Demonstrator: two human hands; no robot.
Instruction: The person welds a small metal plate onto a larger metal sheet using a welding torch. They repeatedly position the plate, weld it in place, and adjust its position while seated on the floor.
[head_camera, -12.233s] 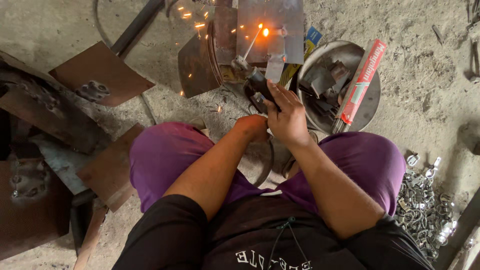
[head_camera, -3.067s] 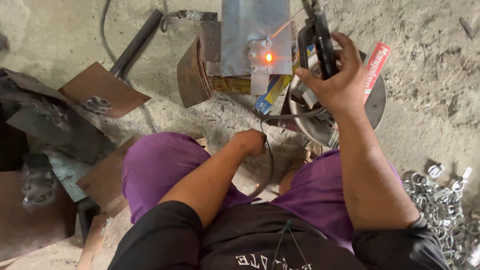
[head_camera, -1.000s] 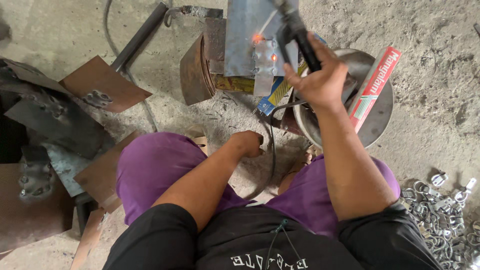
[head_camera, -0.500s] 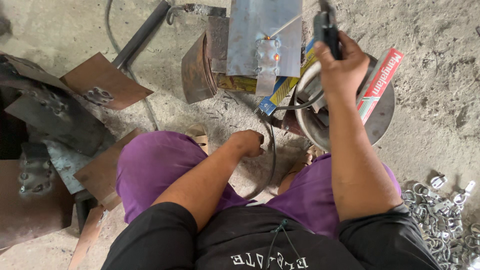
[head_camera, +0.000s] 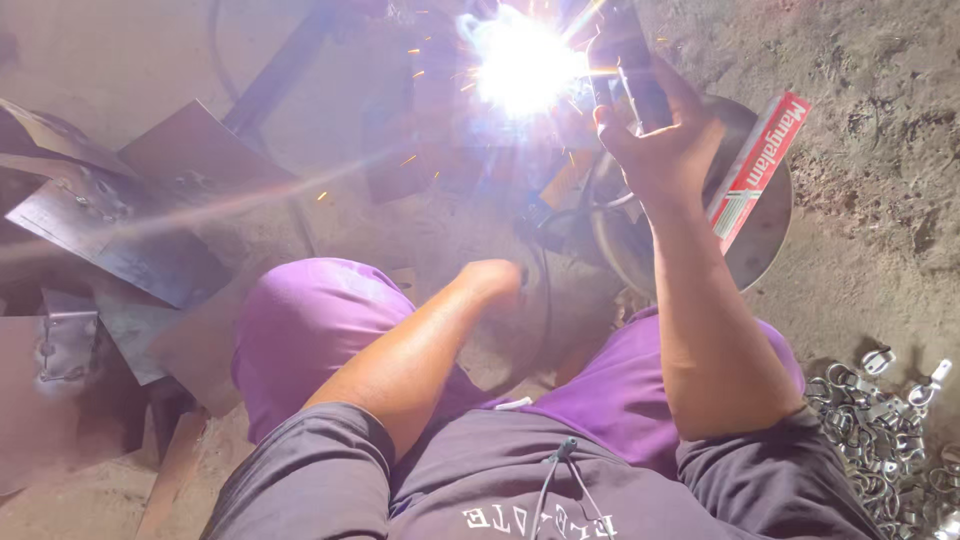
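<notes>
My right hand (head_camera: 660, 140) is raised and gripped around a dark welding electrode holder (head_camera: 628, 62). Its tip meets a bright white arc flash (head_camera: 525, 65) that throws sparks and washes out the upright metal plate behind it. My left hand (head_camera: 495, 280) hangs down between my knees, bent at the wrist; its fingers are hidden, so what it holds cannot be seen. I sit low on sandy ground in purple shorts and a dark shirt.
A round metal pan (head_camera: 760, 230) with a red and white carton (head_camera: 755, 170) lies right of the arc. Rusty metal plates (head_camera: 130, 230) are stacked at left. A pile of small shiny clamps (head_camera: 885, 420) lies at lower right. A dark bar (head_camera: 275, 80) crosses the ground.
The arc has struck: a bright flash now covers the plate where only a dull glow showed before. My right hand has brought the holder in toward the plate. My left arm has stayed put.
</notes>
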